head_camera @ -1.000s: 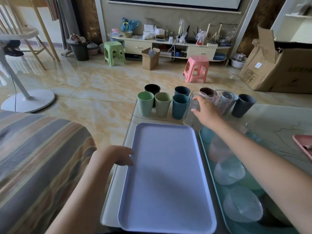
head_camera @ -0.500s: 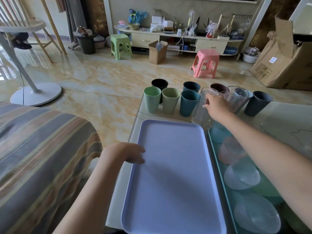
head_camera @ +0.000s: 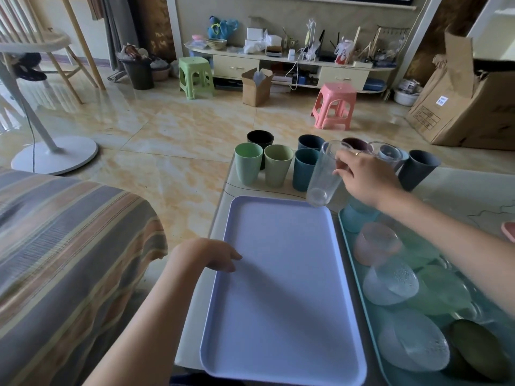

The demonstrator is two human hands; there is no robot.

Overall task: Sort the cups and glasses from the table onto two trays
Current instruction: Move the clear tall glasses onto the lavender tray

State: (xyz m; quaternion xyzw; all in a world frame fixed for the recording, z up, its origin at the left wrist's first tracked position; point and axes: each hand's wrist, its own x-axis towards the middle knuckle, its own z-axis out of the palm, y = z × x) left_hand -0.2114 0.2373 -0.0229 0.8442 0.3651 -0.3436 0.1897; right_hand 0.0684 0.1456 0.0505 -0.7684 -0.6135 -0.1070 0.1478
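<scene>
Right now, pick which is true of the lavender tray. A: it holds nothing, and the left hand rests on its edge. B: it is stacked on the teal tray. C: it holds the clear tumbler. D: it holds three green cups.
A: the lavender tray is bare, the left hand rests on its left edge, and the right hand holds the clear tumbler above its far corner.

Two bare forearms enter from the bottom of the frame, no sleeve showing on either. The left hand (head_camera: pixel 204 254), lower centre, wears nothing. The right hand (head_camera: pixel 367 176), upper right of centre, has a thin ring (head_camera: pixel 357 153) on one finger. No watch or bracelet shows at either wrist.
</scene>
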